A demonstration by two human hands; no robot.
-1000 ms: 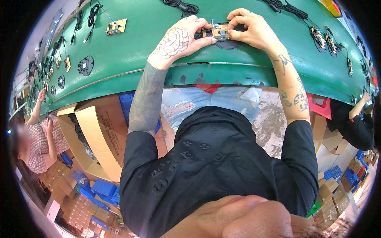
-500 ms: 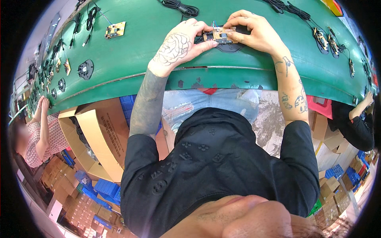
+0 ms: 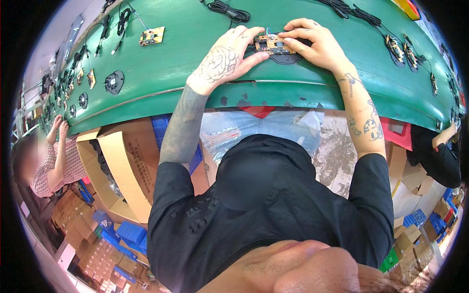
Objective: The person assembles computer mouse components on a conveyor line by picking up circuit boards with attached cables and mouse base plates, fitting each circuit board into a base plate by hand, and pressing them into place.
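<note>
A yellow-brown circuit board (image 3: 274,44) lies over a black plastic base (image 3: 287,59) on the green work surface. My left hand (image 3: 231,54) grips the board's left side, thumb along the near edge and fingers at the far edge. My right hand (image 3: 315,45) is on the board's right side, with curled fingers and thumb pressing it from above. Thin coloured wires (image 3: 267,31) rise from the board's far edge. My fingers partly hide the board, so the exact contact with the base cannot be made out.
Beyond my left hand lies a coiled black cable (image 3: 228,10). To the left are another circuit board (image 3: 152,36) and a black base (image 3: 114,82). Wired assemblies (image 3: 394,50) sit at right. A cardboard box (image 3: 128,168) stands below the green edge. Co-workers sit at both sides.
The loose board, black base and cables on the left have shifted rightward in view. My right hand's fingers have drawn in over the board; both hands remain on it.
</note>
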